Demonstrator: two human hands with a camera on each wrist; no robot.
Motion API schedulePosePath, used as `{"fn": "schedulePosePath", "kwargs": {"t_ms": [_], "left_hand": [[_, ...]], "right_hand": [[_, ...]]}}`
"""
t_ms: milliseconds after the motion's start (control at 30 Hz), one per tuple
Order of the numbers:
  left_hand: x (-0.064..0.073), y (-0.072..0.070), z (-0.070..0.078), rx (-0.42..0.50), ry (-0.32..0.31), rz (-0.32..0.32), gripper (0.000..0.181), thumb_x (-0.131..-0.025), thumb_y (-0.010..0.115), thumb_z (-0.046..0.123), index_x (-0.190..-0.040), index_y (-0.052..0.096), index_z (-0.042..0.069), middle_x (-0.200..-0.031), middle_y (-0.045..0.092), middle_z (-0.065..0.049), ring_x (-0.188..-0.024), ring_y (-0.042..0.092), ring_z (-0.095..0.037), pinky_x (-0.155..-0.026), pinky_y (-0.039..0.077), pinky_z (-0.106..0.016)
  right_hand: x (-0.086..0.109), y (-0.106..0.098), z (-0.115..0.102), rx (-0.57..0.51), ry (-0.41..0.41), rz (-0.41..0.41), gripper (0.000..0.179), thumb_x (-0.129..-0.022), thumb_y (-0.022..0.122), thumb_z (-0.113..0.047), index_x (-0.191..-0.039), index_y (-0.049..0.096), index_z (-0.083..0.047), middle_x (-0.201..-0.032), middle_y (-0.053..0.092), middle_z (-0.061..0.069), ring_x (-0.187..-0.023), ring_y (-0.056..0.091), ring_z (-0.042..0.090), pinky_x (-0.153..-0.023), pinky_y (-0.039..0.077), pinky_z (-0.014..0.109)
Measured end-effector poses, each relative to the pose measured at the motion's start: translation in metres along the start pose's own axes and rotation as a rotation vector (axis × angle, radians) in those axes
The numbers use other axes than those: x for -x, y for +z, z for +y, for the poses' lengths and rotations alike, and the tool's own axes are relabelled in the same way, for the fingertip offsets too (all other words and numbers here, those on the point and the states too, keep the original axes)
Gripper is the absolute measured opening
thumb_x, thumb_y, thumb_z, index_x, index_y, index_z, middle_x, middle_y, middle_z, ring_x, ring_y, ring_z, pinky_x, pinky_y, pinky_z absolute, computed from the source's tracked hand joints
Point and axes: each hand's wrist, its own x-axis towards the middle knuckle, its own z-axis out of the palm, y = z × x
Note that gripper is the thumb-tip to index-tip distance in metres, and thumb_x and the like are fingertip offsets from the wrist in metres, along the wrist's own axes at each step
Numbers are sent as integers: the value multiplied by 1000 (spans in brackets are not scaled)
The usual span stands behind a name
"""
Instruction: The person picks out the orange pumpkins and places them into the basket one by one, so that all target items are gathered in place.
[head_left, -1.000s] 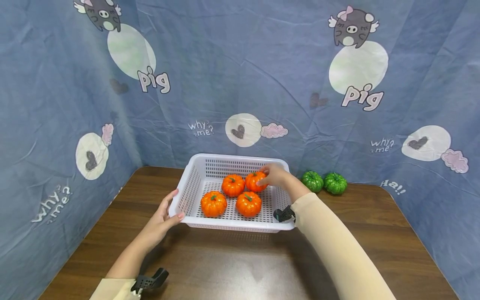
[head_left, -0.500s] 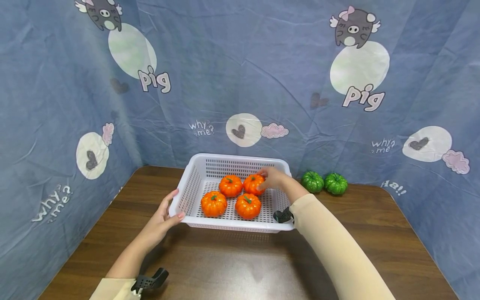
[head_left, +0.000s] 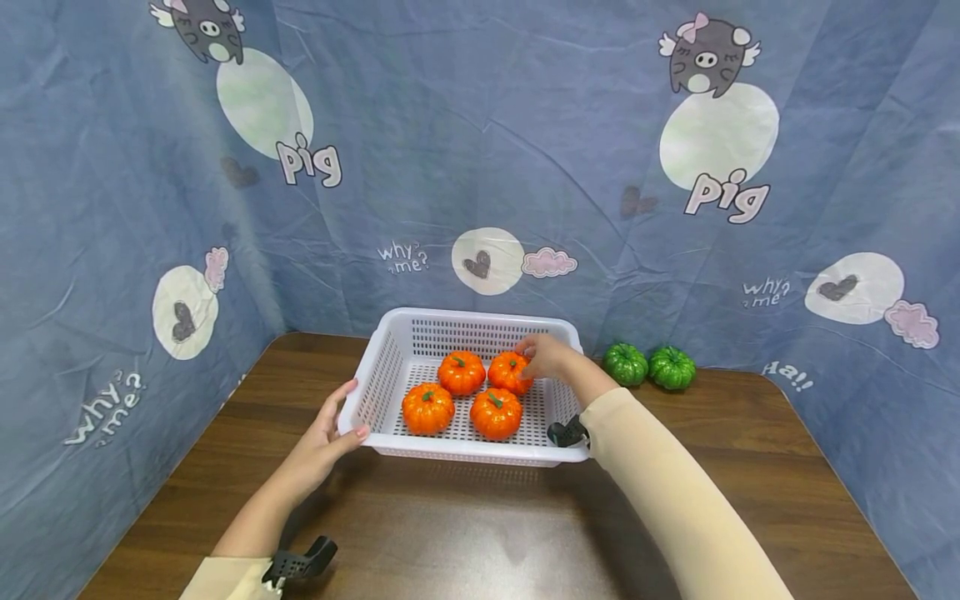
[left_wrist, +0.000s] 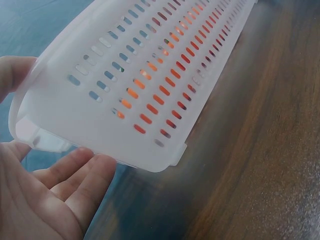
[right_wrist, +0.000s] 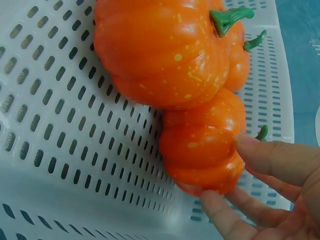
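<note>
Several orange pumpkins with green stems sit in a white slotted plastic basket [head_left: 465,450]. My right hand [head_left: 551,357] reaches inside and holds the back right pumpkin [head_left: 508,374], thumb near the stem and fingertips against its side in the right wrist view. That pumpkin touches a larger-looking pumpkin [right_wrist: 160,55] there. Beside it in the head view lies the back left pumpkin [head_left: 461,372], with two more, a front left pumpkin [head_left: 427,409] and a front right pumpkin [head_left: 497,414], nearer me. My left hand [head_left: 324,437] grips the basket's left end, thumb over the rim and fingers beneath it.
Two green pumpkins stand on the brown wooden table [head_left: 495,533] right of the basket: a left green pumpkin [head_left: 626,364] and a right green pumpkin [head_left: 672,367]. A blue printed cloth [head_left: 480,150] hangs close behind the table and along its sides.
The back right pumpkin has shifted slightly toward me with my right hand on it. The back left pumpkin has slid a little left, the front right one slightly nearer. My left hand stays put.
</note>
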Motion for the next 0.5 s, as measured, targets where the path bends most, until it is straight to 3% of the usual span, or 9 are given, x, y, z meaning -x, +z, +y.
{"fn": "schedulePosePath", "kwargs": {"t_ms": [200, 500], "left_hand": [[0, 0, 0, -7, 2, -2, 78, -100, 57, 7, -160, 7, 15, -152, 29, -33, -123, 51, -26, -91, 46, -18], [0, 0, 0, -7, 0, 0, 78, -100, 57, 7, -160, 8, 15, -151, 29, -33, -121, 52, -24, -91, 46, -17]], "right_hand": [[5, -6, -3, 128, -56, 32, 45, -86, 75, -1, -129, 62, -4, -137, 56, 21, -123, 54, 34, -101, 47, 43], [23, -24, -9, 117, -127, 26, 51, -87, 74, -8, -135, 58, -2, -139, 54, 22, -128, 50, 36, -103, 45, 48]]}}
